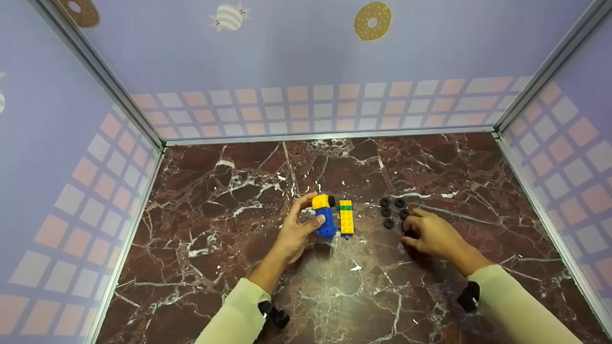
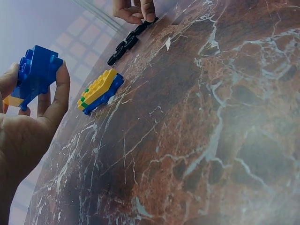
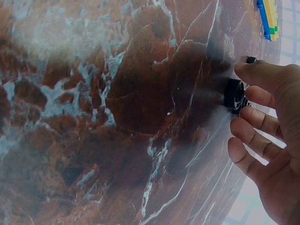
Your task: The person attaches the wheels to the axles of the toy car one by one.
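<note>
My left hand point(image 1: 296, 231) holds a toy truck point(image 1: 325, 225) built of blue and yellow bricks, thumb on the blue bed. A black wheel point(image 1: 332, 201) is fitted beside its yellow cab. The truck's blue end is raised between thumb and fingers in the left wrist view. To its right lies a long yellow brick piece point(image 1: 346, 217) with a green strip on a blue base. My right hand point(image 1: 432, 234) reaches down over the right side, thumb and index finger pinching a small black wheel point(image 3: 233, 95). In the head view that wheel is mostly hidden by the fingers.
Several loose black wheels point(image 1: 385, 211) lie in two rows just left of my right hand. The dark red marbled tabletop point(image 1: 229, 267) is bounded by a patterned back wall point(image 1: 306, 62) and side walls with metal edging.
</note>
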`<state>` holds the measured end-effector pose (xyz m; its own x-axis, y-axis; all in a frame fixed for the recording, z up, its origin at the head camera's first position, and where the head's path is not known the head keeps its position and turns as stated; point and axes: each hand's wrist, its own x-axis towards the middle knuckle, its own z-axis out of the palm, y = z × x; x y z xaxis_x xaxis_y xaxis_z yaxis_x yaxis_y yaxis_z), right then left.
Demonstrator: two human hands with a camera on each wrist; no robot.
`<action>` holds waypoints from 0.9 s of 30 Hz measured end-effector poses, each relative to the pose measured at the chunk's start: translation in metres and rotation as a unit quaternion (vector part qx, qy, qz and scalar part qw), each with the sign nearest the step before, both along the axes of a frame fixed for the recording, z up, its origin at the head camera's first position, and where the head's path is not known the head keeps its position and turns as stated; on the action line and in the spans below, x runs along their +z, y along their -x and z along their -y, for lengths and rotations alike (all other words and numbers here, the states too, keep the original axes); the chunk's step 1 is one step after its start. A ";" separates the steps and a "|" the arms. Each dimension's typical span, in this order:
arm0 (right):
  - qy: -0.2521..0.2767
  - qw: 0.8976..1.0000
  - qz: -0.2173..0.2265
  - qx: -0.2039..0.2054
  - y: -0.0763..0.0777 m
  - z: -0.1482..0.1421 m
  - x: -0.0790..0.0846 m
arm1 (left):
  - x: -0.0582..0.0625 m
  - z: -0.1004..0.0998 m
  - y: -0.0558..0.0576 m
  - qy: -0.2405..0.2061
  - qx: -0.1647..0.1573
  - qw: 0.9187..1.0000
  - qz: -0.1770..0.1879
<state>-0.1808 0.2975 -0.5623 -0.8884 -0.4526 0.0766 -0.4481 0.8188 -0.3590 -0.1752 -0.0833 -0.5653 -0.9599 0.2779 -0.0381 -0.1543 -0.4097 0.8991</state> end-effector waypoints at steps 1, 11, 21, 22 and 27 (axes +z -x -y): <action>-0.002 1.000 0.002 -0.002 0.000 -0.001 0.000 | 0.000 0.000 0.000 -0.002 0.002 1.000 0.004; -0.011 1.000 0.008 -0.010 -0.002 -0.002 -0.001 | 0.002 0.001 -0.002 -0.008 0.007 0.999 0.031; -0.004 1.000 0.008 -0.011 -0.003 -0.003 -0.003 | -0.002 0.001 0.000 0.015 0.011 1.000 -0.010; -0.004 1.000 0.007 -0.012 -0.003 -0.003 -0.003 | -0.002 0.001 0.000 0.019 0.009 1.000 -0.015; -0.009 1.000 0.010 -0.014 -0.003 -0.003 -0.003 | -0.002 0.002 -0.001 0.040 -0.008 0.999 -0.021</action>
